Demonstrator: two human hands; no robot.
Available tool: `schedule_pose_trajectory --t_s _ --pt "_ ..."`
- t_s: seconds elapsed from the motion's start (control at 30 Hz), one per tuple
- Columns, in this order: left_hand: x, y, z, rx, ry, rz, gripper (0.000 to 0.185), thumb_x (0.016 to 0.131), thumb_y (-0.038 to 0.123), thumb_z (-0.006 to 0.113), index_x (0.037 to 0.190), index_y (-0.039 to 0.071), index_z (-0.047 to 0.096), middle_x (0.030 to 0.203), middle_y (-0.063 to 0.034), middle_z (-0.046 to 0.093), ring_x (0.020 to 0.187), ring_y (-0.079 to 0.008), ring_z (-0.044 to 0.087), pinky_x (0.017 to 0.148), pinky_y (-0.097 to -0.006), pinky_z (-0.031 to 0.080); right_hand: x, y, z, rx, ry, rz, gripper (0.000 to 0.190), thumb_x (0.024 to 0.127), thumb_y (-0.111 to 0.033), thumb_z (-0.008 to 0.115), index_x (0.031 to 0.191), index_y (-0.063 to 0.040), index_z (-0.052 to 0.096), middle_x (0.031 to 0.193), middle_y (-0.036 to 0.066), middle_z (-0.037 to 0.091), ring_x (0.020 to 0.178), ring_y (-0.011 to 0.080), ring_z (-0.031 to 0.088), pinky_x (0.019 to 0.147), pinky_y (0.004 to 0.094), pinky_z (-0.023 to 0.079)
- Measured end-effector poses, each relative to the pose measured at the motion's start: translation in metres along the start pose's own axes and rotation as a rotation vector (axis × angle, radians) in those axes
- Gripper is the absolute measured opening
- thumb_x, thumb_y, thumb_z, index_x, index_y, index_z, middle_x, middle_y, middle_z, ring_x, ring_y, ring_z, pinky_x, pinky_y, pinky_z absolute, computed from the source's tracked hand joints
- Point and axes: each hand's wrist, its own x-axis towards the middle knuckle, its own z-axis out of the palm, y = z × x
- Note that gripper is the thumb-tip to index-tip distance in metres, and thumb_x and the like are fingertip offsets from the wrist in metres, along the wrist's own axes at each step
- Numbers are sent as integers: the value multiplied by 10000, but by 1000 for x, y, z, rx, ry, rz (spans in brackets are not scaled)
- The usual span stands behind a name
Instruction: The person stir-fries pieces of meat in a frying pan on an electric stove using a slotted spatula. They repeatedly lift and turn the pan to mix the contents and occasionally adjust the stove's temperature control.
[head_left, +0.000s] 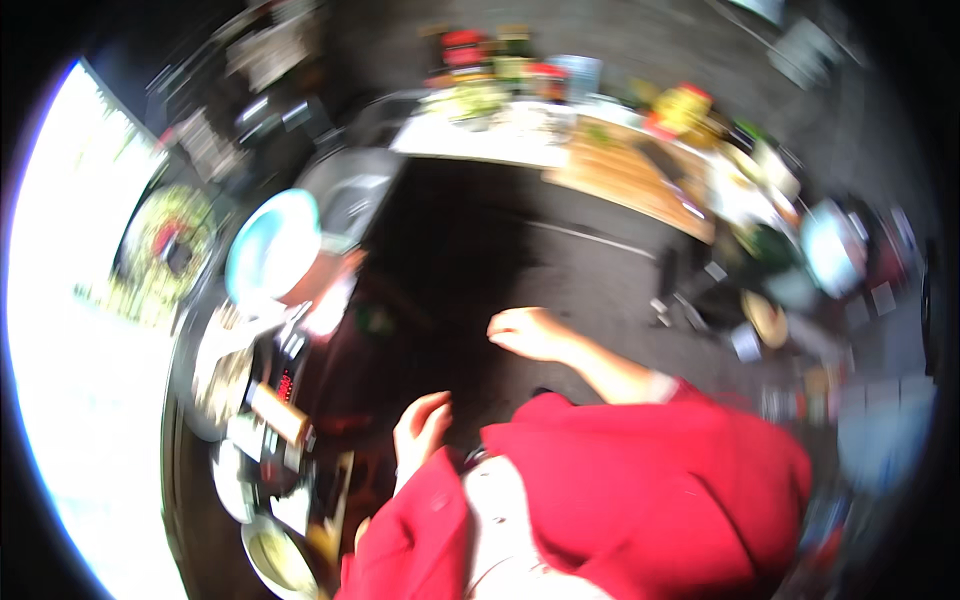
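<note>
The whole view is blurred. My right hand (532, 334) reaches out over the dark floor (480, 262) in front of my red jacket (645, 480), its fingers loosely together and nothing visible in them. Lower and to the left, my left hand (422, 429) hangs close to the jacket front, with a gap between thumb and fingers and nothing seen in it. Neither hand touches a counter. Nearest to the left hand is the counter on the left, where a pan's wooden handle (279, 414) juts out beside a red lit display (285, 386).
A light-blue basin (274, 244) stands beside a metal sink (352, 196). Across the back, a wooden cutting board (615, 169) bears a knife (664, 165), near red-topped jars (463, 49). A white bowl (276, 559) sits at lower left; a bright window (75, 337) lies beyond.
</note>
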Motion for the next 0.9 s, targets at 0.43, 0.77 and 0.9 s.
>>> schedule_pose_trajectory --t_s 0.43,0.77,0.9 --pt "23 -18 50 15 236 166 185 896 129 614 1059 47 641 924 -24 650 856 -91 599 771 -251 494 27 48 -49 -30 -140 -34 94 831 -81 633 883 -3 640 726 60 610 628 108 537 586 254 440" --pt "-30 -114 -176 778 1159 -126 274 788 338 717 855 85 637 819 -105 605 779 -281 606 704 -385 494 102 7 32 5 -400 -149 130 836 -108 626 932 -23 641 786 81 634 687 162 592 638 283 472" --pt "0 -109 -245 1288 1348 -39 436 723 413 747 992 93 623 904 -83 596 817 -281 584 737 -394 483 122 -9 63 -40 -405 -142 126 838 -108 626 931 -26 644 798 79 646 687 163 599 647 283 481"
